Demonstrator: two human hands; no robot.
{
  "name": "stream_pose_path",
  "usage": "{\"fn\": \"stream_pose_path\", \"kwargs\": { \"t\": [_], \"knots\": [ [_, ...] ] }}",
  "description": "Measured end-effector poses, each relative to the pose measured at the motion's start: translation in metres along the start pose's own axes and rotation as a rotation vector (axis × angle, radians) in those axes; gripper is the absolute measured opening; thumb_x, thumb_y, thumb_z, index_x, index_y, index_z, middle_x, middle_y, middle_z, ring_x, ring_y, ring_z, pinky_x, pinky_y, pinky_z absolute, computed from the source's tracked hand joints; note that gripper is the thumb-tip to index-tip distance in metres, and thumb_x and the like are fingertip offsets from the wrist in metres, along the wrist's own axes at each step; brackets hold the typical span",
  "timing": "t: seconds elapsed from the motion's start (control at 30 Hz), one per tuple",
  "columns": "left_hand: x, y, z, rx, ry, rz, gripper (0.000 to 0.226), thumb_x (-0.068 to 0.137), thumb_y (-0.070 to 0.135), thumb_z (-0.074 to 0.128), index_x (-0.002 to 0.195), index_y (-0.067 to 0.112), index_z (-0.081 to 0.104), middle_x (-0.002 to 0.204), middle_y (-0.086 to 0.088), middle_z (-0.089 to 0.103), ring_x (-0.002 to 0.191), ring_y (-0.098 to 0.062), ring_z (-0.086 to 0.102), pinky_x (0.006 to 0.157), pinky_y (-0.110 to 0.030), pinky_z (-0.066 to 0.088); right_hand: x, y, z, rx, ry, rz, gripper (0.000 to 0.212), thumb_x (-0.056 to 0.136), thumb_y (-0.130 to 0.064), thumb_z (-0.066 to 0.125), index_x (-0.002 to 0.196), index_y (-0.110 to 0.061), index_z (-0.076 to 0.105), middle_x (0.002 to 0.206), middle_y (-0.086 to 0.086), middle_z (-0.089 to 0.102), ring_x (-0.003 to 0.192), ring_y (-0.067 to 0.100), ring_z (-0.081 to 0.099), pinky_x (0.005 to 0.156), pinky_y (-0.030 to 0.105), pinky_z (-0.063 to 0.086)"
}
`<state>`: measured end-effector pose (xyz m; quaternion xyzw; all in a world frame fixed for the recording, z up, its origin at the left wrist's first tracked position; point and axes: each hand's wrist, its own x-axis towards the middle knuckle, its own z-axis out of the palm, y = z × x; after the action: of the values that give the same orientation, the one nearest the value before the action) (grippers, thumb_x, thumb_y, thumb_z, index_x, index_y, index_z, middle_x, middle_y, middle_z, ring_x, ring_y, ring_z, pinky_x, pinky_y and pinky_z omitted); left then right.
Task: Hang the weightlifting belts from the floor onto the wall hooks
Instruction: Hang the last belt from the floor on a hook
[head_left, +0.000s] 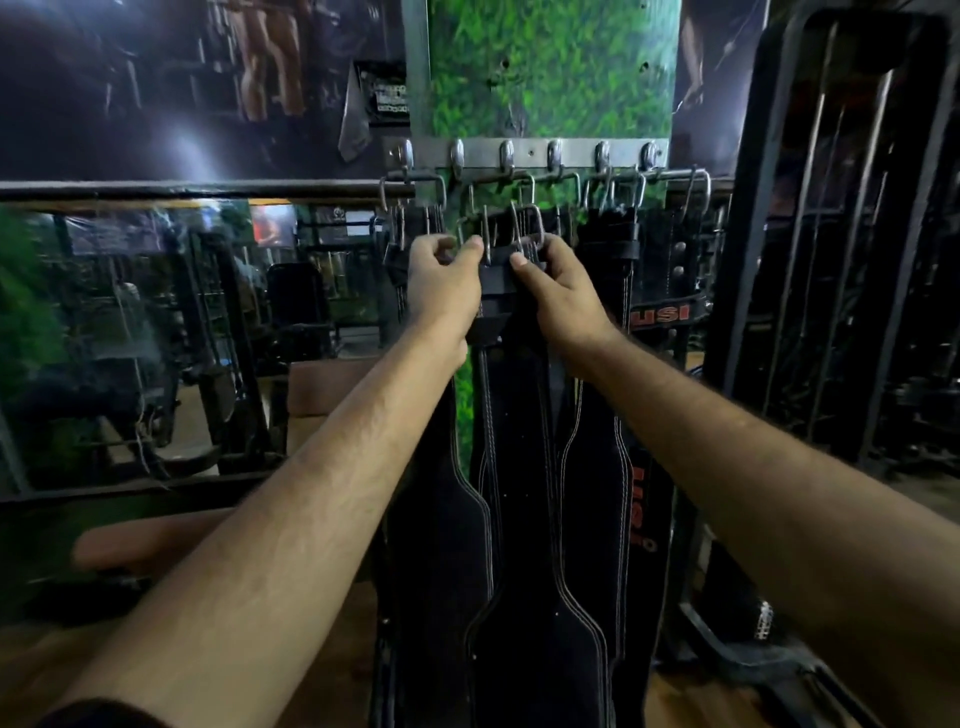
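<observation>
Mirror (130, 338) at left. Left hand (441, 286) pinched the buckle end of a black belt (519, 467); right hand (561, 296) gripped the same end opposite, below the hook rail (530, 153). Further belts hung beside it, one lettered red (660, 312). Dark rack (831, 260) at right.

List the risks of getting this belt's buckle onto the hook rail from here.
1. The hook rail is crowded: hanging buckles overlap, so the held buckle may snag a neighbour or knock one off.
2. Left hand and right hand pinch only the top of the held belt; its long body hangs free and could slip.
3. Dim light makes a free hook hard to spot.
</observation>
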<state>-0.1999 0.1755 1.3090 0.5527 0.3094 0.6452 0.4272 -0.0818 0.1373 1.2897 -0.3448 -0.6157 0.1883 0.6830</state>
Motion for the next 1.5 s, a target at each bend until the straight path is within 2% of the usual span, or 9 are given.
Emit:
{"fn": "stream_pose_path", "kwargs": {
  "t": [0.1, 0.2, 0.37, 0.77, 0.9, 1.07, 1.2, 1.3, 1.5],
  "knots": [
    [0.01, 0.012, 0.001, -0.089, -0.069, 0.02, 0.019, 0.094, 0.031, 0.063, 0.083, 0.015, 0.061, 0.084, -0.01, 0.066, 0.074, -0.025, 0.066, 0.068, -0.042, 0.057, 0.015, -0.001, 0.003, -0.035, 0.028, -0.034, 0.004, 0.104, -0.014, 0.052, 0.105, -0.015, 0.056, 0.096, 0.005, 0.065, 0.086, 0.016, 0.066, 0.078, 0.037, 0.06],
    [0.024, 0.02, -0.001, -0.161, -0.136, 0.015, 0.02, 0.097, 0.029, 0.063, 0.083, 0.016, 0.071, 0.089, -0.008, 0.074, 0.086, -0.029, 0.074, 0.076, -0.046, 0.061, 0.039, -0.004, 0.005, -0.075, 0.08, -0.033, 0.009, 0.1, -0.023, 0.058, 0.096, -0.016, 0.056, 0.091, 0.011, 0.063, 0.082, 0.023, 0.062, 0.074, 0.043, 0.056],
    [0.061, 0.032, 0.004, -0.112, 0.052, 0.001, 0.025, 0.089, 0.03, 0.073, 0.07, 0.014, 0.068, 0.08, -0.01, 0.072, 0.076, -0.028, 0.07, 0.078, -0.058, 0.061, 0.08, -0.001, 0.021, -0.109, 0.171, 0.052, 0.022, 0.098, -0.03, 0.063, 0.082, -0.021, 0.052, 0.075, -0.002, 0.056, 0.069, 0.015, 0.054, 0.066, 0.033, 0.047],
    [0.104, 0.03, 0.019, -0.079, 0.308, 0.006, 0.021, 0.074, 0.024, 0.084, 0.07, 0.014, 0.067, 0.08, -0.008, 0.075, 0.073, -0.028, 0.074, 0.067, -0.049, 0.064, 0.125, 0.003, 0.028, -0.349, 0.158, 0.252, 0.042, 0.095, -0.044, 0.061, 0.12, -0.01, 0.06, 0.115, 0.014, 0.069, 0.106, 0.034, 0.066, 0.095, 0.048, 0.056],
    [0.083, 0.015, 0.02, -0.059, 0.285, 0.091, 0.027, 0.09, 0.022, 0.073, 0.07, 0.013, 0.057, 0.055, 0.019, 0.061, 0.059, -0.002, 0.06, 0.061, -0.025, 0.05, 0.096, 0.013, 0.026, -0.351, 0.166, 0.139, 0.047, 0.094, -0.042, 0.063, 0.132, -0.016, 0.052, 0.116, 0.005, 0.067, 0.107, 0.027, 0.065, 0.097, 0.045, 0.054],
    [0.06, -0.017, 0.004, -0.171, 0.142, -0.001, 0.027, 0.082, 0.04, 0.075, 0.076, 0.013, 0.074, 0.079, 0.004, 0.076, 0.082, -0.024, 0.072, 0.086, -0.04, 0.059, 0.043, 0.049, 0.022, -0.078, 0.209, 0.095, 0.053, 0.087, -0.042, 0.072, 0.133, -0.026, 0.053, 0.105, -0.004, 0.071, 0.095, 0.015, 0.07, 0.087, 0.04, 0.059],
    [0.03, -0.037, -0.002, -0.316, -0.016, -0.08, 0.016, 0.094, 0.022, 0.066, 0.093, 0.007, 0.073, 0.089, -0.014, 0.074, 0.078, -0.024, 0.073, 0.075, -0.037, 0.062, 0.008, 0.077, 0.018, -0.037, 0.163, 0.14, 0.026, 0.089, -0.031, 0.075, 0.085, -0.007, 0.066, 0.063, -0.003, 0.057, 0.058, 0.014, 0.05, 0.058, 0.036, 0.046],
    [0.013, -0.057, -0.006, -0.272, -0.058, -0.048, 0.023, 0.093, 0.018, 0.068, 0.107, 0.001, 0.07, 0.105, -0.014, 0.074, 0.1, -0.021, 0.071, 0.094, -0.035, 0.057, -0.008, 0.086, 0.01, -0.079, 0.074, 0.121, 0.037, 0.091, -0.027, 0.074, 0.063, -0.01, 0.057, 0.053, -0.009, 0.051, 0.052, 0.009, 0.044, 0.052, 0.028, 0.038],
    [-0.014, -0.098, -0.021, -0.144, -0.115, -0.028, 0.008, 0.093, 0.003, 0.065, 0.091, 0.007, 0.071, 0.085, -0.004, 0.075, 0.081, -0.013, 0.071, 0.077, -0.026, 0.058, -0.038, 0.111, -0.003, -0.033, -0.11, 0.198, 0.022, 0.09, -0.022, 0.077, 0.092, 0.0, 0.074, 0.089, 0.018, 0.077, 0.074, 0.019, 0.07, 0.069, 0.041, 0.059]
  ]
}}
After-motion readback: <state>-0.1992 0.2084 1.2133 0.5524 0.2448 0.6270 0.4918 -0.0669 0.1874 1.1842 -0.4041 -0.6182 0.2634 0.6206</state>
